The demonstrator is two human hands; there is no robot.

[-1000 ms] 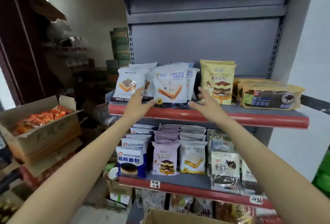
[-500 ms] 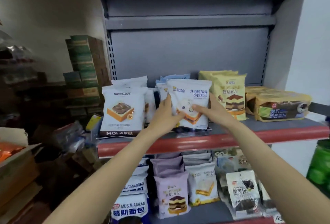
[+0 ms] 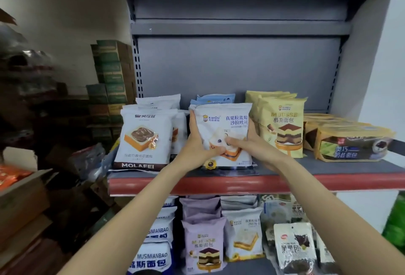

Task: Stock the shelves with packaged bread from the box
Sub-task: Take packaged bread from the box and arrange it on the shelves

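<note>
bread pack (image 3: 228,125), white with blue print, stands upright at the front middle of the upper shelf (image 3: 306,179). we grasp it from both sides. our left hand (image 3: 197,145) wraps its left edge, fingers curled behind the pack and thumb pressed on the front near the bottom. our right hand (image 3: 249,145) wraps the right edge, thumb laid across the front over the printed slice. the pack's bottom edge sits at or just above the shelf surface; we cannot tell if it touches.

more blue and white packs (image 3: 215,99) stand directly behind it. to its left stands a row of white chocolate toast packs (image 3: 144,136), the front 1 upright at the shelf edge. to its right, touching our right hand, stands a row of yellow mousse packs (image 3: 282,125). further right lie flat brown and yellow packs (image 3: 350,141) in a low stack.

the lower shelf (image 3: 247,267) holds 4 columns: blue and white packs (image 3: 153,252), purple packs (image 3: 203,246), pale packs (image 3: 243,235) and clear packs with dark filling (image 3: 293,250).

a cardboard box (image 3: 22,200) with orange packs sits at far left, well apart from the shelves. green cartons (image 3: 109,71) are stacked behind.
</note>
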